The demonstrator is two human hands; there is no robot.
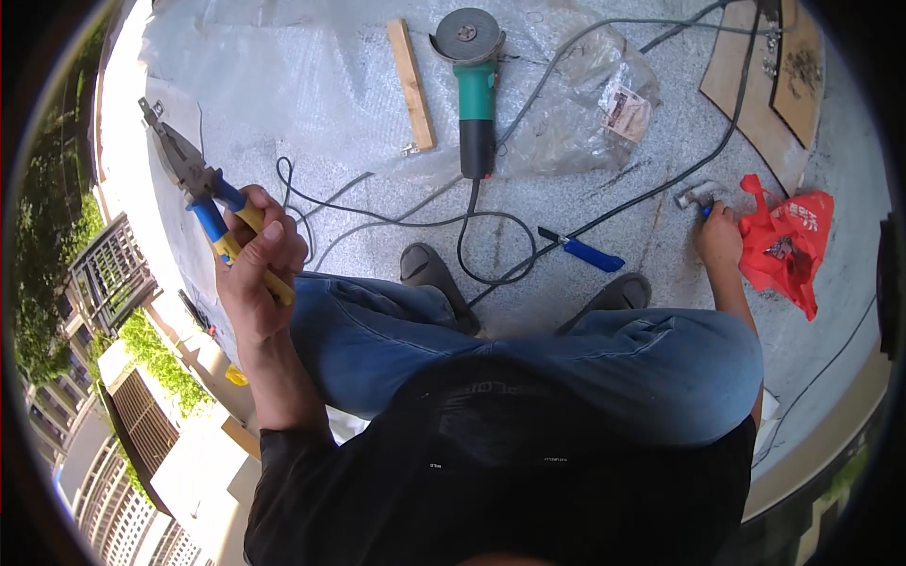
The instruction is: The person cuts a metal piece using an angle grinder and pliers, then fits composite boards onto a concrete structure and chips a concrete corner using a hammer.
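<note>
My left hand [260,250] is raised at the left, wrapped round the blue-and-yellow handles of a pair of pliers [189,170]. At the tips of the pliers' jaws sits a small metal piece [151,109], too small to make out fully. Low on the right, my right hand [721,238] is closed on a hammer [696,195]; its metal head and a bit of blue handle show, while the rest is hidden by the fingers. Right beside that hand lies a red plastic bag [763,247], open at the top with small metal bits inside.
An angle grinder [477,99] lies on plastic sheeting [311,85], its cord [514,219] looping across the floor. Left of it is a wooden strip [411,85]. A blue-handled knife [593,255] rests before my feet. Boards [755,94] lie far right. Beyond the left edge, railings [111,269] show.
</note>
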